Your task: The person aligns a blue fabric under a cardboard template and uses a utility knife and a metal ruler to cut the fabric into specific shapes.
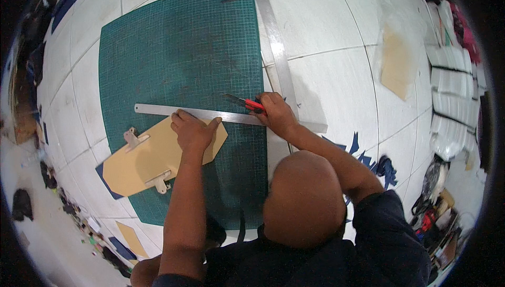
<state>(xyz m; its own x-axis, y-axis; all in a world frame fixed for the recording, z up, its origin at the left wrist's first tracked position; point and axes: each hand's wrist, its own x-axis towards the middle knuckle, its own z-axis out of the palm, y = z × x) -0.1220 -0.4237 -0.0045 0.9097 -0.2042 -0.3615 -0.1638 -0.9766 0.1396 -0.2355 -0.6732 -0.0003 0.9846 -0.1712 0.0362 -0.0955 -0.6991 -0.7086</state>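
Observation:
My left hand [192, 132] lies over the upper edge of a tan elongated board with angled corners [142, 168], its fingertips on a steel ruler [231, 116]. Its thumb is spread from the fingers. Two metal bulldog clips [132, 141] grip the board's long sides, and dark blue material [108, 184] shows beneath its left end. In my right hand [278, 112] is a red utility knife [253, 106], its blade pointing left just above the ruler. Board and ruler rest mostly on a green gridded cutting mat [179, 55].
A long metal straightedge [276, 40] lies along the mat's right side on the white tiled floor. Blue scraps [363, 158] are scattered at right. Farther right are a tan sheet in clear plastic [394, 66] and white strapped bundles [452, 92]. Another tan piece [131, 238] lies lower left.

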